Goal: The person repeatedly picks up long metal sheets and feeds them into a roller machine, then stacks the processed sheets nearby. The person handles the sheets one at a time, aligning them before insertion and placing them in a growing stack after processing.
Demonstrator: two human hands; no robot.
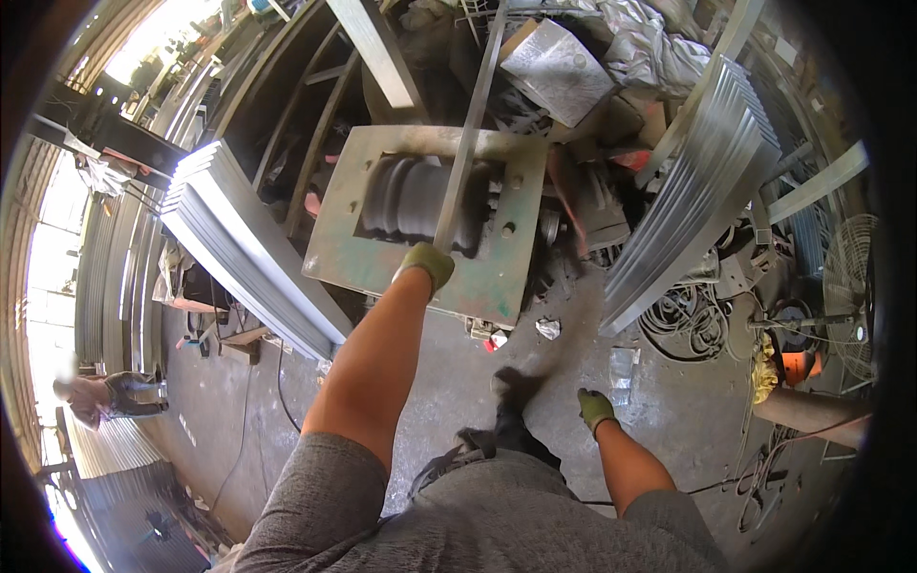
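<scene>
Cluttered workshop, grey concrete floor [659, 430] strewn with scraps, daylight glaring through the left edge of the frame.

Long thin metal bar [471, 134] runs from mid-frame up to the top edge, slanting slightly right. Its near end lies inside the fingers of the left hand [426, 267], the rest reaching away beyond them. Along the way it crosses above the opening of a machine's green-grey plate [334, 239], where a dark ribbed cylinder [409, 201] shows blurred. Contact between bar and cylinder: cannot tell.

Left hand, green-gloved, arm outstretched: fingers closed around the bar, over the plate's near edge. Right hand [597, 411], similar glove, sits lower right of centre, well apart from bar and machine; fingers seem bent, but how far, and whether around anything, cannot tell.

Plate scuffed and bolted. Stacked metal profiles [239, 229] lean left of it; a second stack [690, 181] stands to the right. Coiled cable [683, 320] on floor beneath that one. Crumpled foil-like scrap [547, 328] just beyond the plate's lower right corner. Wire-caged fan [853, 296] at far right. Another person [105, 393] at far left, lower half.
</scene>
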